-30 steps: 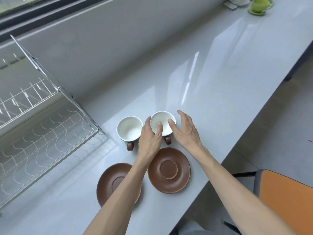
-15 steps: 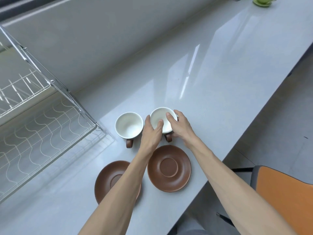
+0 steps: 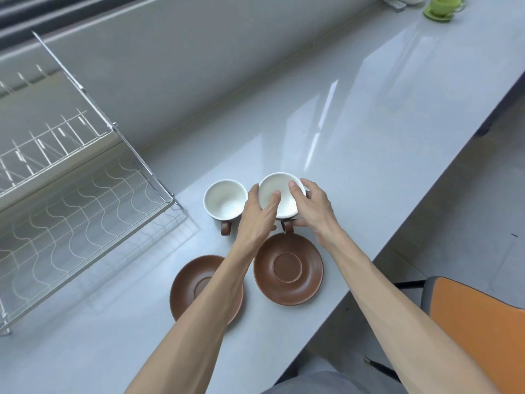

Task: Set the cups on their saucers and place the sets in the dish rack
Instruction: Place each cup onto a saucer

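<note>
Two cups, white inside with brown handles, stand side by side on the grey counter. My left hand [image 3: 260, 216] and my right hand [image 3: 311, 210] both grip the right cup [image 3: 284, 199], fingers over its rim; whether it is lifted off the counter I cannot tell. The left cup [image 3: 224, 201] stands alone, untouched. Two brown saucers lie nearer me: the right saucer [image 3: 288, 268] just below the held cup, the left saucer [image 3: 193, 288] partly hidden under my left forearm. The wire dish rack [image 3: 71, 203] stands at the left, nothing in it.
A green cup on a green saucer [image 3: 443, 5] sits at the counter's far right end. The counter edge [image 3: 412, 220] runs diagonally on the right, with floor below. An orange chair [image 3: 477, 322] stands at the lower right.
My right hand, open beside the right cup a second ago, has closed onto its rim. Both hands now grip that cup. The view has shifted slightly.
</note>
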Demonstrator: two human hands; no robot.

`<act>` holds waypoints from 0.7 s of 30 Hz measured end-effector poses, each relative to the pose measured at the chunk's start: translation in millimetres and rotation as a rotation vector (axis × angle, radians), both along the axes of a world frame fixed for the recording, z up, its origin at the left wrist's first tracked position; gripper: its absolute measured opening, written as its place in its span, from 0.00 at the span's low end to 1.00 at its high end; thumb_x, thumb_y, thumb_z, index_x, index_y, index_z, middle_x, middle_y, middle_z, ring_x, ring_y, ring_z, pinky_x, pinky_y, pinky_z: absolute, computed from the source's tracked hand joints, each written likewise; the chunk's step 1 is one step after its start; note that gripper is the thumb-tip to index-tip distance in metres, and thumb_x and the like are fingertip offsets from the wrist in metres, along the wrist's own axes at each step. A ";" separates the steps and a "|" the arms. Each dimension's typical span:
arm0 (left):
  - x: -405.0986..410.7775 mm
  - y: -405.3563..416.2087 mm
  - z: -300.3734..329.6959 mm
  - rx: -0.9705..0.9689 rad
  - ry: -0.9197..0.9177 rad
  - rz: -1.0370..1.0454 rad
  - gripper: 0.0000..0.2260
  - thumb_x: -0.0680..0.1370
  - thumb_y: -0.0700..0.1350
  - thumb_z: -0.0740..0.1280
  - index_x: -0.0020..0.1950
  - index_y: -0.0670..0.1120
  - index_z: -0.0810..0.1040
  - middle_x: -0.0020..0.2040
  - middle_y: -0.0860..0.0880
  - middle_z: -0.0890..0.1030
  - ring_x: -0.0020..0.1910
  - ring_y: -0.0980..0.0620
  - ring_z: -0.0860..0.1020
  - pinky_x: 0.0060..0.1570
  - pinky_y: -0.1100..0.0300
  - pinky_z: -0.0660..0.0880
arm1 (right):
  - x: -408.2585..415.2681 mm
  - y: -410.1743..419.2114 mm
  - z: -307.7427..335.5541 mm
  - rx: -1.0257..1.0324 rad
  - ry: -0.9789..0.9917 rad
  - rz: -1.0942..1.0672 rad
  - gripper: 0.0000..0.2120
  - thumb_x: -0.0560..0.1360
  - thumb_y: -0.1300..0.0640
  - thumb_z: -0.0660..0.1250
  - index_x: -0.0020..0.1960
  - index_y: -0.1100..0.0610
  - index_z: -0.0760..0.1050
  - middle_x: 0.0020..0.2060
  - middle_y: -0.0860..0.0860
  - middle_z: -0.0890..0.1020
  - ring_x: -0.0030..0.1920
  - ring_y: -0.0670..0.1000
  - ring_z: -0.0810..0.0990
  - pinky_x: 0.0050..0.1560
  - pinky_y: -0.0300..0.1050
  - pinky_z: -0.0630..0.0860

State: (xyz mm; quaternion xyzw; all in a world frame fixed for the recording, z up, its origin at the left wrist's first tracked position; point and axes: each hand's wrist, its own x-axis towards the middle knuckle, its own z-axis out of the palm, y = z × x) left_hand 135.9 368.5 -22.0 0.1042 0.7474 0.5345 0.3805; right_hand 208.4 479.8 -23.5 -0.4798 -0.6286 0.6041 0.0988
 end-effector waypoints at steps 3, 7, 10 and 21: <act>9.3 -11.7 9.2 0.006 0.011 -0.022 0.36 0.74 0.64 0.62 0.79 0.55 0.57 0.73 0.53 0.68 0.67 0.45 0.75 0.59 0.49 0.78 | 12.5 -10.0 7.5 0.006 0.014 -0.009 0.30 0.78 0.40 0.64 0.76 0.50 0.65 0.66 0.51 0.74 0.59 0.53 0.79 0.47 0.53 0.85; 26.3 -31.6 13.6 0.041 0.013 -0.029 0.13 0.77 0.59 0.61 0.61 0.62 0.70 0.60 0.57 0.75 0.63 0.48 0.77 0.64 0.42 0.75 | 34.7 -29.5 9.7 -0.029 0.059 -0.025 0.30 0.77 0.40 0.65 0.76 0.50 0.66 0.66 0.52 0.74 0.58 0.53 0.80 0.44 0.55 0.86; 43.3 -48.7 12.3 0.041 0.019 -0.059 0.20 0.78 0.59 0.61 0.69 0.58 0.66 0.65 0.52 0.74 0.61 0.50 0.78 0.64 0.43 0.76 | 53.7 -45.2 5.9 -0.007 0.024 -0.016 0.33 0.76 0.38 0.65 0.76 0.50 0.65 0.69 0.52 0.73 0.62 0.55 0.78 0.48 0.55 0.85; 93.2 -94.8 -8.6 -0.026 -0.028 -0.129 0.29 0.76 0.65 0.56 0.75 0.59 0.62 0.71 0.47 0.73 0.64 0.40 0.78 0.66 0.43 0.73 | 106.9 -92.1 -16.2 -0.025 -0.007 -0.048 0.24 0.75 0.38 0.64 0.68 0.44 0.71 0.61 0.48 0.78 0.59 0.54 0.80 0.44 0.55 0.85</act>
